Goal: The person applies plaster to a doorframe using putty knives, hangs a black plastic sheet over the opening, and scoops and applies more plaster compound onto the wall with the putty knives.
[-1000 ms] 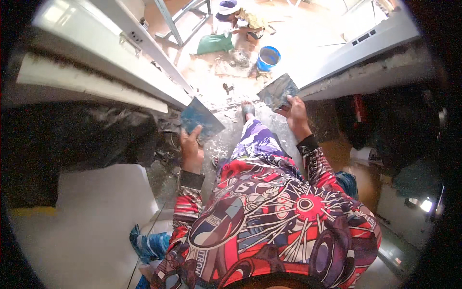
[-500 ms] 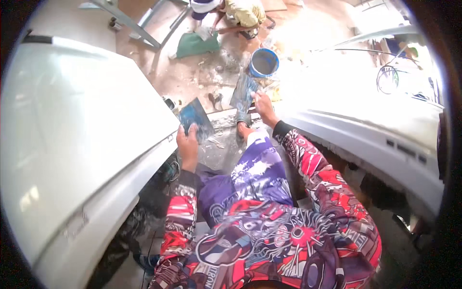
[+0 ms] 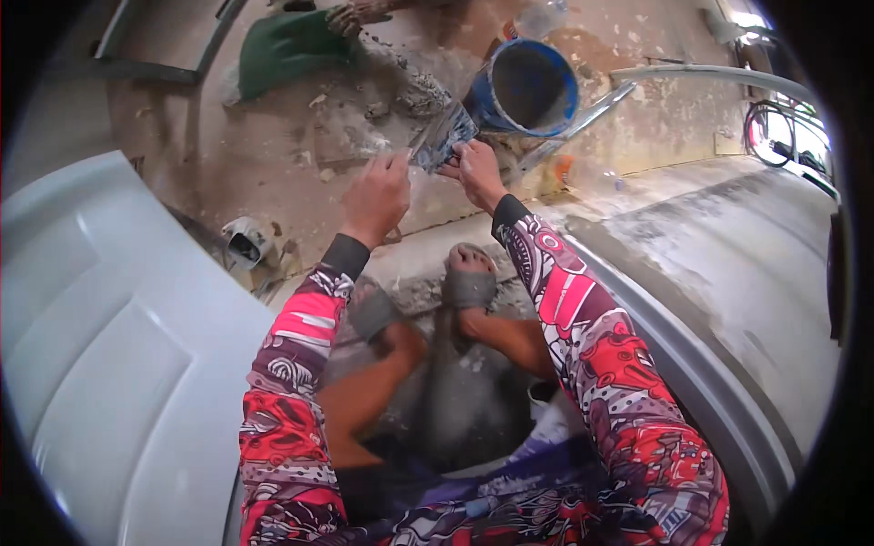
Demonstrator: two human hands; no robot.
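Both arms reach forward, with my hands close together in front of a blue bucket (image 3: 571, 109) that holds grey paste. My right hand (image 3: 478, 173) is closed round a wide, flat putty knife (image 3: 444, 136), whose smeared blade tilts up beside the bucket's near left side. Closed as well, my left hand (image 3: 375, 196) grips a second putty knife, which shows almost edge-on against the first blade and is mostly hidden by the fingers. My sandalled feet stand below the hands on a dusty grey sill.
A white panelled door (image 3: 100, 328) rises at left; a pale wall (image 3: 728, 246) stands at right. Behind the hands lie a green sheet (image 3: 289, 56), with another person's hand (image 3: 357, 16) beside it, and a metal profile (image 3: 587, 120). A white container (image 3: 248, 241) sits by the door.
My view has moved forward and down, nearer the bucket. My hands, apart before with a blade in each, have come together. The other person is now mostly out of view.
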